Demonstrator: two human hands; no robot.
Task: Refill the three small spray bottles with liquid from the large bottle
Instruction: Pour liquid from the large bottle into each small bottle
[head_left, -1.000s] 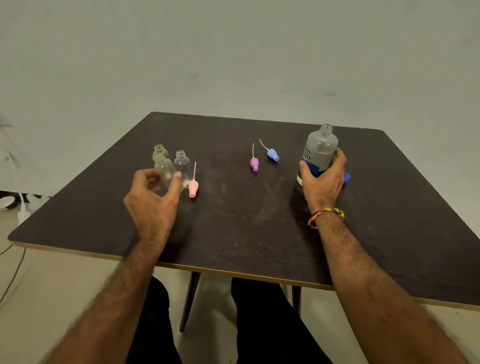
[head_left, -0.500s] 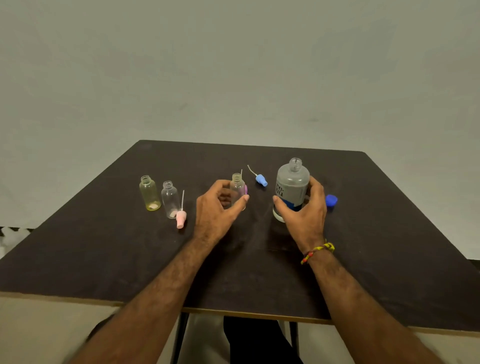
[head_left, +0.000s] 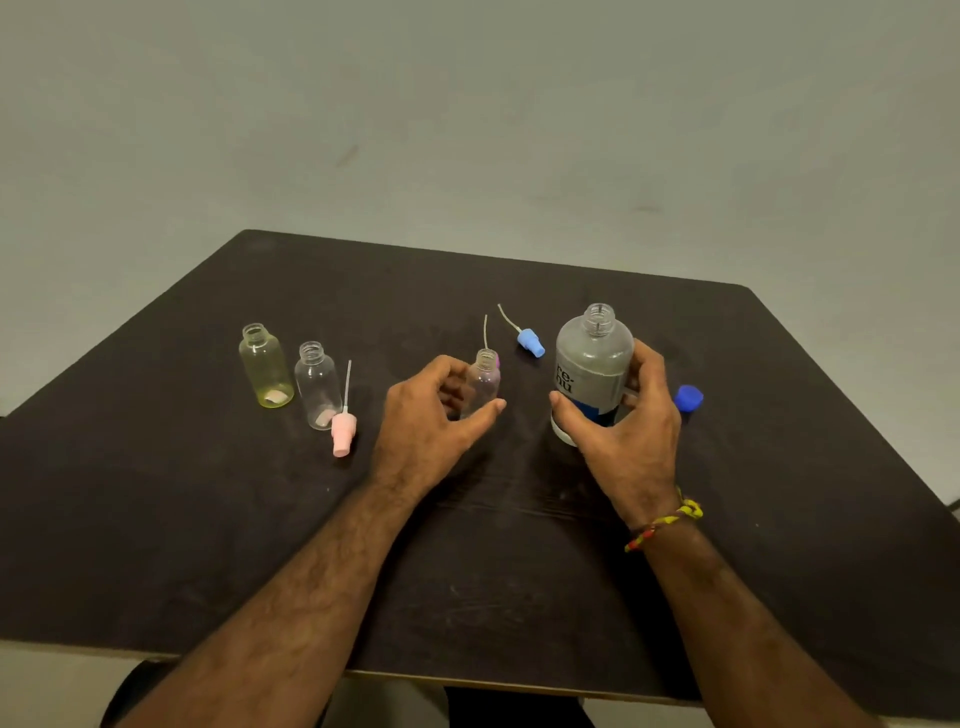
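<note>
The large grey bottle (head_left: 592, 364) with a blue-and-white label stands uncapped on the dark table (head_left: 156, 519), and my right hand (head_left: 631, 431) grips its lower body. Just left of it, my left hand (head_left: 436, 415) holds a small clear pinkish bottle (head_left: 487, 379), open-necked and upright, between fingers and thumb. Further left stand a small yellow bottle (head_left: 265, 371) and a small clear bottle (head_left: 317, 384), both open and nearly empty.
A pink spray head (head_left: 343, 434) lies beside the clear bottle. A blue spray head (head_left: 531, 343) lies behind the held bottle, and a purple spray head (head_left: 497, 359) is mostly hidden by it. The blue cap (head_left: 688, 398) sits right of my right hand.
My left hand has carried one small bottle from the left group to the middle, beside the large bottle. My right hand has kept its grip on the large bottle.
</note>
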